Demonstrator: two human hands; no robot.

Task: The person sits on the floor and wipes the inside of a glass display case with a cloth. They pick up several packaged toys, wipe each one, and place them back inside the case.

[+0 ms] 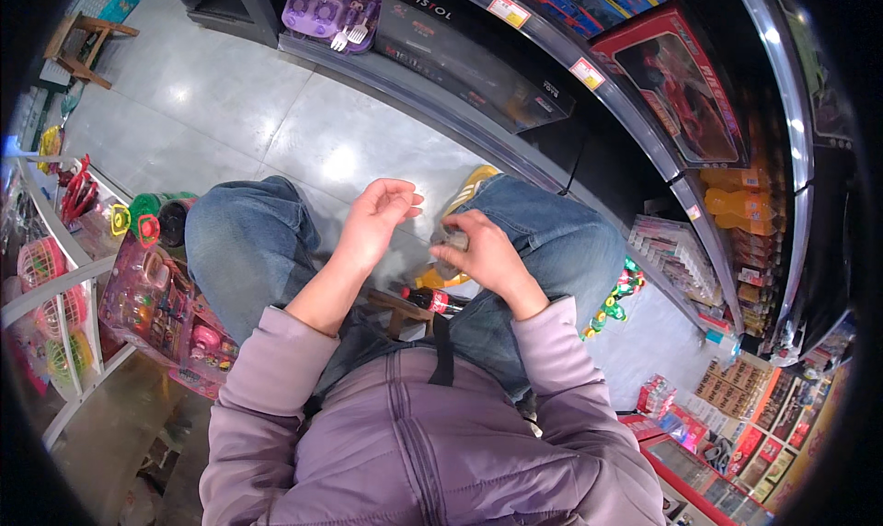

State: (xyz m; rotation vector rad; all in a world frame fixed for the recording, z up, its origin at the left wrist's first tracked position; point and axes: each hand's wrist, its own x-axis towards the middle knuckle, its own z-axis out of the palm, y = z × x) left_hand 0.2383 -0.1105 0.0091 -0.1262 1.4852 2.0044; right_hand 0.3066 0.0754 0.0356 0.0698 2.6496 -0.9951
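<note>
My left hand (376, 219) is raised between my knees, its fingers curled and thumb near the fingertips; I see nothing clearly held in it. To its right, my right hand (479, 250) pinches a small greyish, partly see-through thing (454, 240) between thumb and fingers; its kind is unclear. Below my hands, a bottle with dark liquid and a red label (431, 300) lies near a wooden stool (394, 308) between my legs. An orange-yellow item (434, 278) is partly hidden behind the right hand. A yellow shoe with white stripes (472, 184) shows beside my right knee.
Shelves with a metal edge (614, 115) curve along the top and right, holding a black toy box (462, 64) and a red toy box (676, 91). At left stand a white wire rack (69, 278) and a pink toy set (165, 312). Small green bottles (614, 310) lie beyond my right knee.
</note>
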